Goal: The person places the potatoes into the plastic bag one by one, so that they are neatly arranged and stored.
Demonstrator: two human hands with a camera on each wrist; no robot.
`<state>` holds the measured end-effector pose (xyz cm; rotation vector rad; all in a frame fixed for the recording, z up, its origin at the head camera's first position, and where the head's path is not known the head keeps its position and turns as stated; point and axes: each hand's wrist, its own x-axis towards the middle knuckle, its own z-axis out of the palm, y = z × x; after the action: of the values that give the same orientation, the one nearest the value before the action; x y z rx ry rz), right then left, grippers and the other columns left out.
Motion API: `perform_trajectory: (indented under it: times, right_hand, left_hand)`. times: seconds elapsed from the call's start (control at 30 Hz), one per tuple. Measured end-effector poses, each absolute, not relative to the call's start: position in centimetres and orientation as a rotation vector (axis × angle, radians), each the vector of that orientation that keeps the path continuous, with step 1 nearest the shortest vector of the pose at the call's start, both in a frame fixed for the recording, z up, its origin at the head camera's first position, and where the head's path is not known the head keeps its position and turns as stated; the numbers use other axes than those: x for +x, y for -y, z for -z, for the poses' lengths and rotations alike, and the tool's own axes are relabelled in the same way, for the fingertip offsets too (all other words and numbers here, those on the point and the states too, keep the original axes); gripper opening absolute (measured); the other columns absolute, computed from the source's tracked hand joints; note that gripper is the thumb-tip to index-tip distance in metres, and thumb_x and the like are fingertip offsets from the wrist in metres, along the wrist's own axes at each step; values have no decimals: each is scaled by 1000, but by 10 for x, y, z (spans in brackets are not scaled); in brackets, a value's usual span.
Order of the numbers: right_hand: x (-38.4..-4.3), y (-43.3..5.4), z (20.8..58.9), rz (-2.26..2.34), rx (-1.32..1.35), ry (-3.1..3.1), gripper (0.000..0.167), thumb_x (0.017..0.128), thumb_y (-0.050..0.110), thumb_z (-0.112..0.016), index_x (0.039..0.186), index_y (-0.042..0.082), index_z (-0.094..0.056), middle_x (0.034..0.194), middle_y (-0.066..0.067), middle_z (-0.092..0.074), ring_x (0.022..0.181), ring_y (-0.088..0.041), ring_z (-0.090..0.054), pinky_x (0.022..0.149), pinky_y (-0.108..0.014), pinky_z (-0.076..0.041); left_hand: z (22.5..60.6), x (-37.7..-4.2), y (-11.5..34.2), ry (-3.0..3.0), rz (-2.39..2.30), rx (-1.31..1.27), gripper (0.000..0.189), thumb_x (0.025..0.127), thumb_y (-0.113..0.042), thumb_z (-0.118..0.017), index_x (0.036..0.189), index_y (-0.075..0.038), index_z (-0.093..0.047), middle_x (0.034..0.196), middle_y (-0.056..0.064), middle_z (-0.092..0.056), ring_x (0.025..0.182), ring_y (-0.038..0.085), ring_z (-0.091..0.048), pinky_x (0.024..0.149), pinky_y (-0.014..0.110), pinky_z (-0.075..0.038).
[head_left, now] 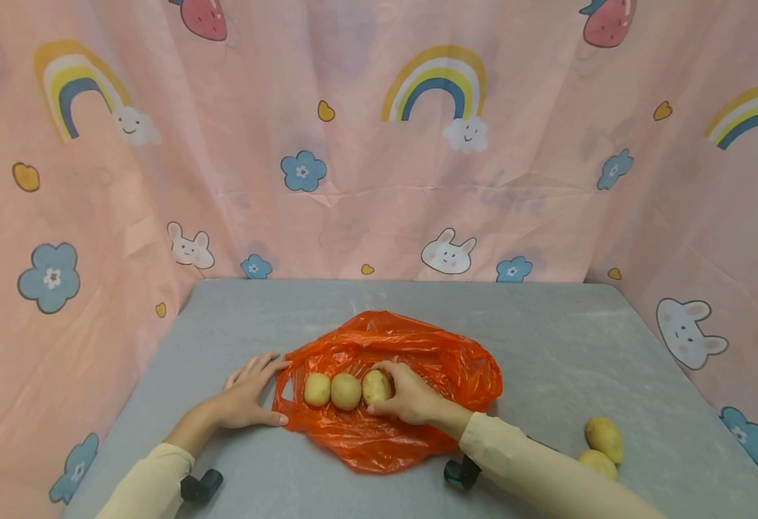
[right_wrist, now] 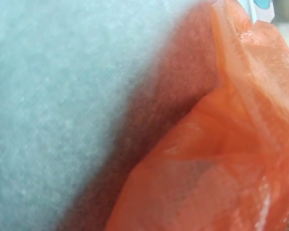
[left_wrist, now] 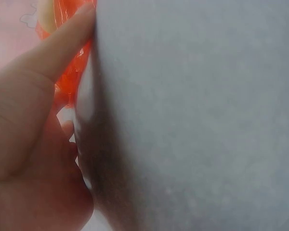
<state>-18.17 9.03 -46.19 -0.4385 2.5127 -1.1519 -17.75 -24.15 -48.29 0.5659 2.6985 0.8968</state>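
A red-orange plastic bag (head_left: 379,450) lies spread on the grey table, one handle loop at its left end. Three potatoes sit in a row over its left and middle part: the left potato (head_left: 317,390), the middle potato (head_left: 346,391) and the right potato (head_left: 375,388). My right hand (head_left: 411,396) grips the right potato between thumb and fingers, reaching over the bag. With fingers spread, my left hand (head_left: 249,400) rests at the bag's left edge; the left wrist view shows its thumb (left_wrist: 67,45) against the plastic. In the right wrist view, the bag (right_wrist: 207,168) hides the right hand's grip.
Two more potatoes, one farther back (head_left: 604,438) and one nearer (head_left: 598,463), lie on the table (head_left: 547,339) at the right, the nearer partly behind my right sleeve (head_left: 534,461). A pink patterned curtain (head_left: 366,216) stands along the back and both sides.
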Motion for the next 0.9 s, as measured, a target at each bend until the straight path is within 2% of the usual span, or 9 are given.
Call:
perform_trajectory:
  times: [0.37, 0.57, 0.73, 0.9]
  right_hand:
    - [-185, -89, 463, 1143, -452, -2512, 60, 81, 18, -86, 132, 5, -56, 120, -12, -61, 107, -23, -58, 94, -48, -50]
    - [-186, -90, 465, 1148, -456, -2500, 60, 81, 18, -86, 132, 5, -56, 118, -11, -62, 103, -22, -57, 90, -44, -50]
    - [-185, -89, 466, 1164, -450, -2503, 62, 81, 18, -86, 133, 6, -55, 118, -11, -61, 104, -22, -57, 90, -44, -50]
    - [-185, -89, 465, 1152, -433, -2507, 62, 81, 17, -86, 134, 8, -55, 119, -11, -61, 107, -23, -57, 92, -46, -50]
  left_hand:
    - [482, -177, 241, -2701, -885, 526, 100, 74, -50, -86, 154, -13, -38, 166, 22, -19, 150, 56, -11, 109, 78, -8]
    - [484, -177, 242, -2707, -887, 545, 100, 74, -52, -85, 153, -13, -39, 165, 23, -20, 149, 58, -11, 108, 79, -9]
    - [492, -181, 244, -2708, -890, 530, 102, 72, -56, -84, 154, -15, -38, 166, 20, -20, 151, 55, -10, 110, 77, -8]
    - [493, -183, 243, -2708, -880, 507, 100, 73, -52, -85, 154, -15, -38, 167, 18, -18, 152, 52, -9, 111, 76, -7]
